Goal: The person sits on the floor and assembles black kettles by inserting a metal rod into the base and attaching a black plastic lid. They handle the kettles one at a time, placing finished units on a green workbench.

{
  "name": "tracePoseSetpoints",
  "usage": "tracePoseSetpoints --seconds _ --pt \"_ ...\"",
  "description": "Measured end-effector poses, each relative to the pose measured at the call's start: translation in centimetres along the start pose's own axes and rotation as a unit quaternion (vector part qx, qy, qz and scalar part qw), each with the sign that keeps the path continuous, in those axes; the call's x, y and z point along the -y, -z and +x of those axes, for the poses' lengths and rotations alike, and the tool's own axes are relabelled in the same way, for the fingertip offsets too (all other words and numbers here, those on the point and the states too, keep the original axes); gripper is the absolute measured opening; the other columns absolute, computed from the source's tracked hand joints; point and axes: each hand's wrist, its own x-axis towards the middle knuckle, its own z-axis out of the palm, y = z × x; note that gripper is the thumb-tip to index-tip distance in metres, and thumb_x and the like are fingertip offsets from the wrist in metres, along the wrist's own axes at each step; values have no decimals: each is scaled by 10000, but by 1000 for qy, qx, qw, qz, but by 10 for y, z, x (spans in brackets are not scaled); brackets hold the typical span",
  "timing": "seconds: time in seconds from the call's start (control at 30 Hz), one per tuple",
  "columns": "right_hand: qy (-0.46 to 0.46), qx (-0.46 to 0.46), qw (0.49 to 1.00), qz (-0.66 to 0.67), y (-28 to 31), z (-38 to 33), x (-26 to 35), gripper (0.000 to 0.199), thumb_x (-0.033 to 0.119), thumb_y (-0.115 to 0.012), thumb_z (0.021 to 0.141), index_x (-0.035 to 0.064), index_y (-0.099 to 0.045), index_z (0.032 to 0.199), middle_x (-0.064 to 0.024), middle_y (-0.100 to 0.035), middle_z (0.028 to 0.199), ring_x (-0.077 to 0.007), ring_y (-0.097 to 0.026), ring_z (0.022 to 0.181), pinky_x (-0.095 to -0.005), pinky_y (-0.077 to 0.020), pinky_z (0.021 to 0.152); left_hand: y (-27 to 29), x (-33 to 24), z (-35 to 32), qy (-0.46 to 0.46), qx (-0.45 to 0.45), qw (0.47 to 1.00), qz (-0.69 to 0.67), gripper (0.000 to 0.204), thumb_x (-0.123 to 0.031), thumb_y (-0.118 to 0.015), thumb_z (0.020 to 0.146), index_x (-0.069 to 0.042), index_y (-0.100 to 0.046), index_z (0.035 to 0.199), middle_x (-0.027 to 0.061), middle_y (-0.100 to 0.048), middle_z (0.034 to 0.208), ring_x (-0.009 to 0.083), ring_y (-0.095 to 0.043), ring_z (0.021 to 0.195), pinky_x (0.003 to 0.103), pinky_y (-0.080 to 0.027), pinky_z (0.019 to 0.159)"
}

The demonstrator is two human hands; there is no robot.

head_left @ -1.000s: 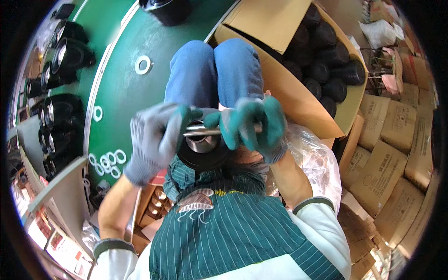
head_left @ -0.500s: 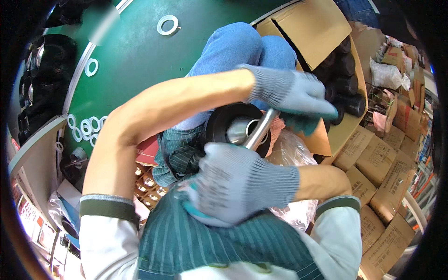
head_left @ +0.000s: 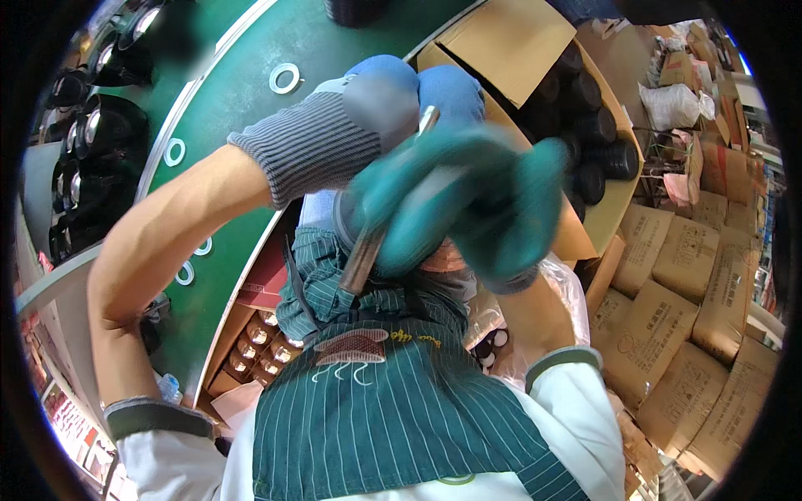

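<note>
A metal rod [head_left: 368, 250] was held over the lap, above the striped apron [head_left: 376, 401]. It was clasped near its middle by the blurred, green-gloved right hand [head_left: 468, 209] and at its top by the grey-gloved left hand [head_left: 368, 108]. It was judged stiff, fairly heavy and smooth, best gripped at both ends. Beyond lay white rings [head_left: 284, 78] on the green table [head_left: 225, 108] and a carton of dark round parts [head_left: 593, 134].

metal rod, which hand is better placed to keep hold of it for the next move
Probably the right hand. Its green glove is wrapped around the middle of the metal rod, though motion blur hides the exact grip. The left hand, in a grey glove, sits only near the rod's top end.
</note>
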Motion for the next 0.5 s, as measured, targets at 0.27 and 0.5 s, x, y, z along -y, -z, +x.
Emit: tracePoseSetpoints --seconds 0.27,0.5 --pt "-200 -383 892 135 72 -47 -45 640 558 -427 1076 20 -554 1398 -181 -668 1261 -299 -702 1074 -445 -572 975 -11 -73 -1 183 185 956 137 612 -444 -621 994 88 -604 1297 223 -735 1012 348 -742 905 432 -601 812" --pt "-319 -321 892 5 93 -12 -101 456 512 -630 996 70 -729 945 -59 -687 829 -139 -629 716 -315 -533 685 -52 -59 -3 208 -8 975 81 905 -605 -668 933 169 -425 1332 282 -719 901 382 -753 841 421 -611 714"
